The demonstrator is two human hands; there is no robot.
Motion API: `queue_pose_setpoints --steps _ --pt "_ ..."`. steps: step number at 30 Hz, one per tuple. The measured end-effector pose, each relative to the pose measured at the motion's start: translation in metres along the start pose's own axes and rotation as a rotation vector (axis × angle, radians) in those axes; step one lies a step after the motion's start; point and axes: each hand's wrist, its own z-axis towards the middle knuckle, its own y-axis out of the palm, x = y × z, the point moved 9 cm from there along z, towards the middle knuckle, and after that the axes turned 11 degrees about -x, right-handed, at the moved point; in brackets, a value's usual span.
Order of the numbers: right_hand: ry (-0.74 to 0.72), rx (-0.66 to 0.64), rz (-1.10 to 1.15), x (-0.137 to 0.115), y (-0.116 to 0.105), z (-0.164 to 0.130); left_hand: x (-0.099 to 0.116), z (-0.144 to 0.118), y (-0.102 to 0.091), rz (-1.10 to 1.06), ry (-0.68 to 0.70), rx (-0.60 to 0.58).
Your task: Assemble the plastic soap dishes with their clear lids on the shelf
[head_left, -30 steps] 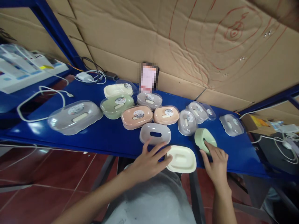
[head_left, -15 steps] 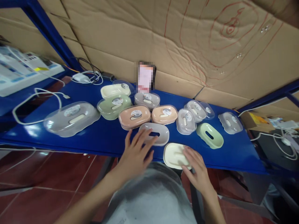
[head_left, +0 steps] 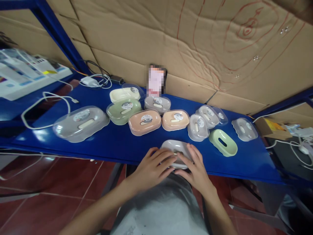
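Observation:
A grey soap dish (head_left: pixel 174 145) sits at the table's front edge, its slot filled by a cream bar that shows between my fingers. Over its left side lies my left hand (head_left: pixel 156 164), gripping the rim with bent fingers. My right hand (head_left: pixel 194 166) grips the right side, thumb at the near rim and fingers across the top. The cream base seen earlier is hidden, seemingly beneath the grey dish. Right of my hands stands a green soap dish (head_left: pixel 228 147) with an open slot. Behind are a pink (head_left: pixel 144 123) and a peach soap dish (head_left: pixel 174 121), both under clear lids.
More lidded soap dishes stand about: a large grey one (head_left: pixel 81 125), a green one (head_left: pixel 122 114) and a grey one (head_left: pixel 244 129) far right. A phone (head_left: pixel 156 80) leans on the cardboard wall (head_left: pixel 137 32). White cables (head_left: pixel 46 94) lie at the left on the blue table (head_left: pixel 117 143).
The grey soap dish has moved right and nearer, onto the spot where the cream base was. Both hands have come together on it. The view has shifted slightly.

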Motion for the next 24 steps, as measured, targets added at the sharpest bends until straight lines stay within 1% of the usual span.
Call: queue_pose_setpoints --steps 2,6,7,8,9,10,11,12,13,14,15,16,17,18,19,21,22,24 --pt "-0.051 -0.051 0.001 -0.004 0.002 0.0 0.001 0.0 0.004 0.026 0.015 -0.035" --pt "-0.07 -0.102 -0.005 -0.011 0.002 -0.002 -0.001 0.001 0.013 0.041 0.037 -0.108" --pt "-0.071 -0.111 -0.014 -0.009 -0.002 -0.003 -0.002 0.001 0.013 0.033 0.041 -0.114" --pt "-0.063 -0.098 -0.028 -0.003 -0.01 -0.004 -0.002 0.001 0.013 0.022 0.042 -0.115" --pt "-0.04 -0.061 -0.047 0.008 -0.023 -0.004 -0.003 0.001 0.013 0.008 0.041 -0.111" --pt "-0.005 -0.005 -0.068 0.026 -0.041 -0.004 -0.004 0.001 0.011 -0.008 0.038 -0.101" --pt "0.059 0.085 -0.097 0.051 -0.063 -0.005 -0.006 0.001 0.009 -0.028 0.033 -0.085" --pt "0.128 0.157 -0.119 0.081 -0.086 -0.005 -0.008 0.001 0.007 -0.056 0.025 -0.067" --pt "0.184 0.202 -0.134 0.114 -0.106 -0.003 -0.01 0.0 0.006 -0.093 0.017 -0.05" --pt "0.259 0.212 -0.151 0.149 -0.121 0.0 -0.013 0.0 0.005 -0.138 0.007 -0.037" --pt "0.384 0.139 -0.183 0.19 -0.128 0.005 -0.016 -0.001 0.004 -0.186 -0.007 -0.027" --pt "0.496 0.036 -0.193 0.228 -0.129 0.011 -0.02 -0.002 0.005 -0.234 -0.023 -0.019" --pt "0.535 -0.017 -0.18 0.257 -0.13 0.018 -0.024 -0.003 0.005 -0.277 -0.043 -0.016" --pt "0.548 -0.053 -0.162 0.281 -0.129 0.026 -0.028 -0.005 0.006 -0.311 -0.064 -0.014" --pt "0.551 -0.087 -0.139 0.299 -0.125 0.034 -0.031 -0.006 0.007 -0.336 -0.086 -0.013" --pt "0.531 -0.105 -0.093 0.319 -0.117 0.049 -0.037 -0.008 0.007 -0.365 -0.13 -0.008" --pt "0.527 -0.095 -0.075 0.324 -0.116 0.053 -0.039 -0.009 0.007 -0.375 -0.149 -0.01" --pt "0.529 -0.028 -0.054 0.325 -0.12 0.053 -0.042 -0.009 0.007 -0.396 -0.176 -0.019"
